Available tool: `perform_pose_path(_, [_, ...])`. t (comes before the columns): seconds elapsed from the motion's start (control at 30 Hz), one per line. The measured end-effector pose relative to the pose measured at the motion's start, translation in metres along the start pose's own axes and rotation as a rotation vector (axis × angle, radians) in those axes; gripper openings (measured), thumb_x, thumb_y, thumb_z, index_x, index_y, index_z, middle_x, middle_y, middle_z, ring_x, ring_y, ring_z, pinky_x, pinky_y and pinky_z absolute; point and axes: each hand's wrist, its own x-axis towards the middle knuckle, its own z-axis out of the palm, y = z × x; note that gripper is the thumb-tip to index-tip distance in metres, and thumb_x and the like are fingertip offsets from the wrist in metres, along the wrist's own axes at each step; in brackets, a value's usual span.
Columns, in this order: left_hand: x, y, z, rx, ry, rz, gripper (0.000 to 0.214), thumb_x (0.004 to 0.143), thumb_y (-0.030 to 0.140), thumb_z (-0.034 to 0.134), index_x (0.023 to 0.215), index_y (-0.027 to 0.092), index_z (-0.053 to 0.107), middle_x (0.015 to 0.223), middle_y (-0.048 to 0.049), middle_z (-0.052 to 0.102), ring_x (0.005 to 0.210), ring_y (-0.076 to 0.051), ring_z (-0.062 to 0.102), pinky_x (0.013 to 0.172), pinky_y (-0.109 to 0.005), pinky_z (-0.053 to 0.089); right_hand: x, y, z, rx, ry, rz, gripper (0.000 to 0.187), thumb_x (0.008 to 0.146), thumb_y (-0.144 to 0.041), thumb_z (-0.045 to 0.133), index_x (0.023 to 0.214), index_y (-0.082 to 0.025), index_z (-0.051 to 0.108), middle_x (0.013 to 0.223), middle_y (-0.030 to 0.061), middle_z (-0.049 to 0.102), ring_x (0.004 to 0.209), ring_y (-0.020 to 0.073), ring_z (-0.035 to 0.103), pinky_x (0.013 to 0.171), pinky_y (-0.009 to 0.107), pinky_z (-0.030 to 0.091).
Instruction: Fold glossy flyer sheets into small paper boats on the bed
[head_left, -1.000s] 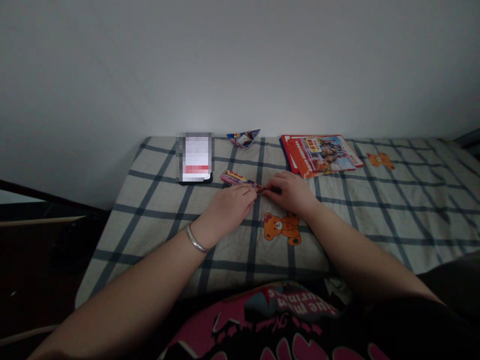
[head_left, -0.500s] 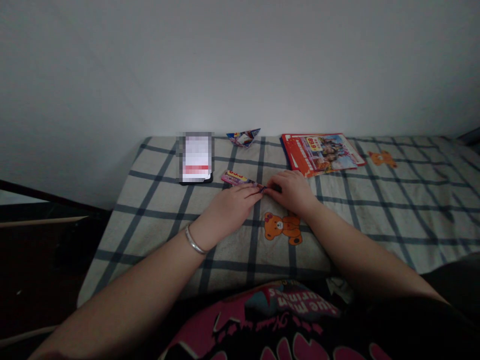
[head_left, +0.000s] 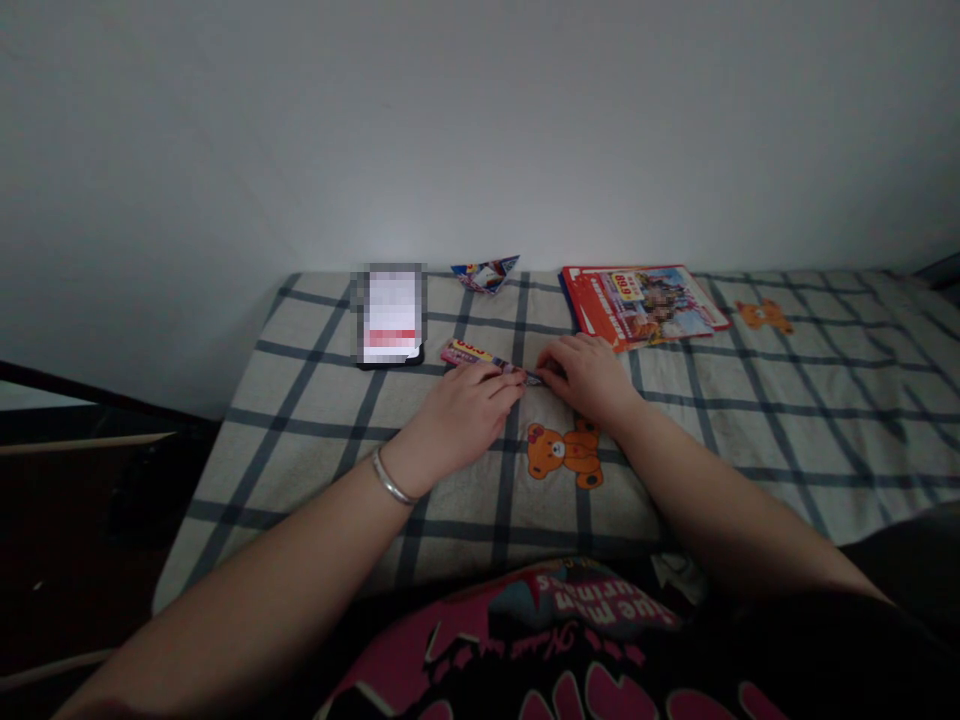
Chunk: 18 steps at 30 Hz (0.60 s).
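Observation:
A narrow folded strip of coloured printed paper (head_left: 474, 355) lies on a checked cloth (head_left: 315, 420) with orange bear prints. My left hand (head_left: 459, 415), with a silver bangle on the wrist, rests on the strip's near end, fingers pressed down flat on it. My right hand (head_left: 586, 375) lies knuckles-up at the strip's right end, its fingertips pinching that tip. Most of the paper under both hands is hidden.
A lit phone (head_left: 390, 318) lies just left of the strip. A small folded paper boat (head_left: 486, 273) stands by the white wall. A stack of red leaflets (head_left: 641, 303) lies at the back right. The bed's left edge drops into darkness.
Both hands stayed on the strip; my left fingers have flattened and my right hand has shifted slightly along the fold. The camera tilted a little.

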Motion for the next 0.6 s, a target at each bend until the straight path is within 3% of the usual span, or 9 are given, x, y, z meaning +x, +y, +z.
perform_pose_path(0.1, [0.000,-0.001,0.001,-0.008,-0.021,-0.008,0.035,0.092,0.017,0.054,0.126,0.016,0.061,0.133,-0.0059,0.063,0.116,-0.025,0.054,0.099,-0.044,0.048,-0.001,0.009,0.003,0.034,0.054,-0.003,0.014,0.087,-0.032,0.062,0.093,-0.020,0.066,0.098,0.0097,0.067,0.099,0.0277,0.059,0.089,0.041,0.044])
perform_pose_path(0.23, [0.001,-0.001,0.000,0.002,-0.029,0.003,0.036,0.093,0.019,0.053,0.129,0.017,0.060,0.135,-0.0047,0.062,0.117,-0.026,0.053,0.099,-0.045,0.047,-0.003,0.010,0.009,0.122,0.105,-0.034,0.029,0.083,-0.030,0.062,0.109,-0.017,0.063,0.133,0.0137,0.059,0.128,0.0305,0.048,0.110,0.046,0.037])
perform_pose_path(0.4, [0.003,0.000,0.001,0.031,-0.005,0.011,0.037,0.089,0.015,0.056,0.126,0.015,0.061,0.131,-0.0059,0.064,0.115,-0.028,0.053,0.095,-0.046,0.049,-0.003,-0.003,0.012,0.142,-0.003,-0.064,0.054,0.088,-0.028,0.051,0.140,-0.016,0.045,0.154,0.0129,0.040,0.147,0.0287,0.027,0.118,0.051,0.027])
perform_pose_path(0.6, [0.003,0.001,0.002,0.043,-0.008,0.017,0.040,0.086,0.013,0.056,0.125,0.015,0.061,0.132,-0.0065,0.063,0.114,-0.028,0.053,0.092,-0.045,0.050,0.002,-0.005,0.014,0.178,-0.091,-0.039,0.064,0.088,-0.028,0.048,0.149,-0.018,0.035,0.159,0.0112,0.033,0.150,0.0266,0.022,0.121,0.051,0.022])
